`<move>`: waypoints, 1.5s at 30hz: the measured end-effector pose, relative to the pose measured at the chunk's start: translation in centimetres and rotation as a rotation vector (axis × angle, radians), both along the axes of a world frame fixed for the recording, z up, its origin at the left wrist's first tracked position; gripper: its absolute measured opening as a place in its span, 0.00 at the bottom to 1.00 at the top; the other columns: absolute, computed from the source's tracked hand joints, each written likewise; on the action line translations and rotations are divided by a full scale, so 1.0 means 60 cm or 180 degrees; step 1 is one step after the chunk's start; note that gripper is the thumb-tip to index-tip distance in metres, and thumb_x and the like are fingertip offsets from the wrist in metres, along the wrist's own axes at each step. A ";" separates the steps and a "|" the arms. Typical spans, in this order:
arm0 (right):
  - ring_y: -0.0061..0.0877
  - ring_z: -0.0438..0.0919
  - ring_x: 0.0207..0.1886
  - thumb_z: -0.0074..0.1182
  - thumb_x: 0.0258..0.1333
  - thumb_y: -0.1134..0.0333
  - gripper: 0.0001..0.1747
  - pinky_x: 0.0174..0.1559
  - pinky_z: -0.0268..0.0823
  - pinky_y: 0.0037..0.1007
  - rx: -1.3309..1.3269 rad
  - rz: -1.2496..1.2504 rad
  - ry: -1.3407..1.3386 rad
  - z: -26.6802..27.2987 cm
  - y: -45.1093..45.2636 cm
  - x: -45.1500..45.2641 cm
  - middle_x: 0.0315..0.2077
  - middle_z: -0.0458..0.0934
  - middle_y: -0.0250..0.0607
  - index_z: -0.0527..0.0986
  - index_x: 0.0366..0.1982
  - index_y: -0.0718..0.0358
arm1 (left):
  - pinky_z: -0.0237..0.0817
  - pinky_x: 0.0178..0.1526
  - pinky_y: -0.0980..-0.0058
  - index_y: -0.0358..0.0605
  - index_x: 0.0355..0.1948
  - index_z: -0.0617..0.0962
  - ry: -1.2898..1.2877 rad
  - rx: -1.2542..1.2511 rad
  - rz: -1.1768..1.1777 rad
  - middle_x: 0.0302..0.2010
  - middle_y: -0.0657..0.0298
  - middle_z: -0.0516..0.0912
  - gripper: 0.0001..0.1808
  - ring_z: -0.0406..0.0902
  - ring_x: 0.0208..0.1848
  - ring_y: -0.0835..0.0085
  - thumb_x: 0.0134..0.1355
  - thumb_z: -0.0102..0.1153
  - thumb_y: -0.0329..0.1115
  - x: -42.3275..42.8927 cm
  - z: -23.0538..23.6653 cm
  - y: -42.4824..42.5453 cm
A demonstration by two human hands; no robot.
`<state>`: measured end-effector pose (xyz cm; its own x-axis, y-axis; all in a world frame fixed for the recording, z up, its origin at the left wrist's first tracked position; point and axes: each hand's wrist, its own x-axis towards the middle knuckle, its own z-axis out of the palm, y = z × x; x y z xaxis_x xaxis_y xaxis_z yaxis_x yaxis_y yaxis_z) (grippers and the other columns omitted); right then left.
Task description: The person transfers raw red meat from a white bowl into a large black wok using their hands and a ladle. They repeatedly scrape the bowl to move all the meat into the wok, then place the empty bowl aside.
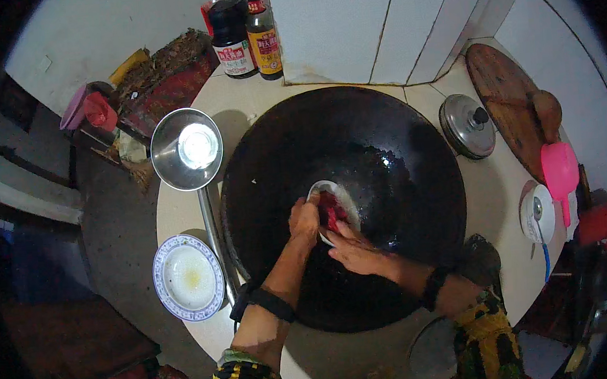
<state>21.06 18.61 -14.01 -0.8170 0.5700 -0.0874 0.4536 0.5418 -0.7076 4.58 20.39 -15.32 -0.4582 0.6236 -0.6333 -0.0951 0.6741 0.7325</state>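
A large black wok (411,145) fills the middle of the counter, its inside shiny with wet patches. Over its centre my left hand (304,218) grips the left side of a white bowl (355,207), tilted on its side. Red meat, as it seems, lies in the bowl (330,211). The fingers of my right hand (354,249) are at the bowl's mouth, touching the red contents; whether they hold any of it is hidden. Both wrists wear black bands.
Left of the wok are a steel ladle (187,150) and a blue-rimmed plate (191,276). Two sauce bottles (264,44) stand behind. To the right are a metal lid (468,125), a wooden board (506,101), a pink plastic scoop (561,171) and a white bowl with a spoon (531,200).
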 end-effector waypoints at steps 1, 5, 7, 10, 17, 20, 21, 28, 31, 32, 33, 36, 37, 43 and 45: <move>0.52 0.55 0.64 0.50 0.57 0.64 0.27 0.64 0.50 0.47 0.0439 0.0237 -0.0389 0.000 0.016 0.021 0.60 0.58 0.58 0.64 0.59 0.59 | 0.56 0.62 0.65 0.37 0.62 0.66 -0.0100 0.0035 -0.0175 0.61 0.47 0.69 0.37 0.67 0.62 0.57 0.60 0.49 0.54 -0.008 -0.010 0.002; 0.47 0.59 0.61 0.55 0.53 0.61 0.25 0.61 0.54 0.46 0.2067 0.0459 -0.1139 -0.040 0.068 0.075 0.59 0.58 0.51 0.71 0.54 0.56 | 0.58 0.60 0.64 0.37 0.59 0.69 -0.0812 -0.0026 -0.0635 0.61 0.50 0.69 0.35 0.68 0.60 0.57 0.60 0.50 0.54 -0.015 -0.010 0.023; 0.46 0.61 0.60 0.56 0.52 0.61 0.23 0.60 0.55 0.47 0.1940 0.0222 -0.1143 -0.039 0.066 0.065 0.57 0.61 0.50 0.73 0.51 0.58 | 0.58 0.58 0.63 0.37 0.58 0.70 -0.1136 -0.0152 -0.0056 0.56 0.54 0.74 0.30 0.73 0.54 0.59 0.61 0.50 0.49 0.001 0.031 0.016; 0.48 0.64 0.56 0.54 0.52 0.64 0.20 0.58 0.57 0.49 0.0747 -0.0387 -0.0316 0.011 0.027 0.002 0.51 0.66 0.53 0.74 0.47 0.64 | 0.59 0.59 0.63 0.35 0.60 0.67 -0.0833 0.0620 0.0237 0.58 0.46 0.70 0.37 0.70 0.58 0.53 0.60 0.51 0.55 0.038 0.050 -0.005; 0.46 0.60 0.62 0.54 0.52 0.64 0.20 0.60 0.56 0.46 0.1148 0.0576 -0.0565 -0.027 0.024 0.050 0.56 0.63 0.56 0.72 0.47 0.63 | 0.60 0.59 0.64 0.36 0.61 0.66 -0.0626 0.0440 -0.0177 0.59 0.47 0.71 0.38 0.69 0.60 0.56 0.60 0.51 0.57 -0.006 -0.044 0.000; 0.49 0.56 0.64 0.54 0.52 0.63 0.22 0.63 0.54 0.45 0.2232 0.0379 -0.0735 -0.052 0.081 0.111 0.58 0.62 0.53 0.72 0.49 0.64 | 0.60 0.59 0.60 0.39 0.59 0.69 -0.0886 -0.0007 -0.0290 0.59 0.51 0.70 0.34 0.69 0.59 0.58 0.59 0.54 0.53 0.025 0.044 0.024; 0.49 0.57 0.64 0.53 0.52 0.63 0.22 0.63 0.54 0.45 0.2187 0.0225 -0.0833 -0.056 0.079 0.098 0.58 0.62 0.53 0.72 0.49 0.64 | 0.60 0.60 0.59 0.40 0.60 0.68 -0.1212 -0.0025 -0.0219 0.60 0.53 0.70 0.33 0.68 0.59 0.60 0.60 0.54 0.52 0.017 0.052 0.020; 0.43 0.64 0.59 0.53 0.51 0.66 0.21 0.60 0.59 0.45 -0.0245 -0.0022 -0.0104 -0.031 0.066 -0.020 0.56 0.65 0.48 0.72 0.48 0.66 | 0.64 0.54 0.64 0.36 0.58 0.67 -0.0548 0.0517 0.0113 0.55 0.48 0.74 0.34 0.73 0.54 0.57 0.58 0.56 0.50 0.022 -0.005 0.013; 0.44 0.67 0.56 0.55 0.50 0.63 0.22 0.57 0.60 0.44 0.0843 0.0430 0.0291 -0.070 0.035 0.014 0.55 0.66 0.48 0.72 0.48 0.65 | 0.63 0.56 0.66 0.36 0.58 0.68 -0.0574 0.0367 0.0218 0.55 0.50 0.74 0.32 0.73 0.54 0.59 0.60 0.55 0.50 -0.017 -0.060 -0.004; 0.45 0.68 0.55 0.55 0.51 0.62 0.23 0.56 0.61 0.44 0.1233 0.0554 0.0014 -0.059 0.049 0.044 0.54 0.67 0.48 0.73 0.48 0.65 | 0.64 0.56 0.65 0.37 0.57 0.68 -0.0722 0.0233 0.0152 0.54 0.50 0.74 0.32 0.73 0.53 0.58 0.60 0.55 0.50 -0.015 -0.057 -0.005; 0.45 0.69 0.53 0.56 0.51 0.60 0.23 0.55 0.62 0.44 0.1648 0.0628 -0.0282 -0.050 0.061 0.061 0.53 0.67 0.48 0.73 0.47 0.64 | 0.65 0.55 0.65 0.37 0.57 0.69 -0.0879 0.0120 0.0030 0.53 0.50 0.75 0.32 0.73 0.53 0.58 0.60 0.55 0.51 -0.011 -0.044 0.005; 0.41 0.60 0.64 0.58 0.51 0.60 0.23 0.60 0.59 0.41 0.2424 -0.0092 -0.1123 -0.074 0.080 0.074 0.55 0.66 0.48 0.71 0.47 0.64 | 0.70 0.44 0.59 0.39 0.56 0.69 -0.1348 0.0002 -0.0176 0.50 0.52 0.76 0.32 0.75 0.49 0.58 0.57 0.58 0.50 0.021 0.063 0.025; 0.41 0.61 0.63 0.58 0.51 0.60 0.22 0.59 0.59 0.41 0.1622 -0.0061 -0.1254 -0.045 0.075 0.046 0.54 0.67 0.49 0.72 0.46 0.64 | 0.71 0.41 0.58 0.39 0.55 0.69 -0.1446 0.0050 -0.0012 0.50 0.52 0.76 0.31 0.75 0.48 0.58 0.57 0.58 0.49 0.020 0.062 0.020; 0.43 0.66 0.58 0.57 0.50 0.64 0.15 0.58 0.60 0.40 0.0367 0.0205 -0.0354 0.000 0.048 -0.023 0.50 0.71 0.52 0.77 0.39 0.65 | 0.66 0.50 0.64 0.37 0.58 0.68 -0.0138 0.0282 0.0162 0.49 0.47 0.76 0.33 0.75 0.49 0.57 0.53 0.57 0.44 -0.003 0.022 -0.010; 0.44 0.69 0.55 0.57 0.50 0.65 0.13 0.56 0.61 0.41 0.1181 0.0207 -0.0009 -0.074 0.050 0.044 0.48 0.74 0.53 0.78 0.36 0.66 | 0.65 0.52 0.61 0.38 0.59 0.67 0.0457 0.0295 -0.0206 0.50 0.44 0.75 0.34 0.75 0.49 0.53 0.52 0.57 0.43 -0.009 0.033 -0.014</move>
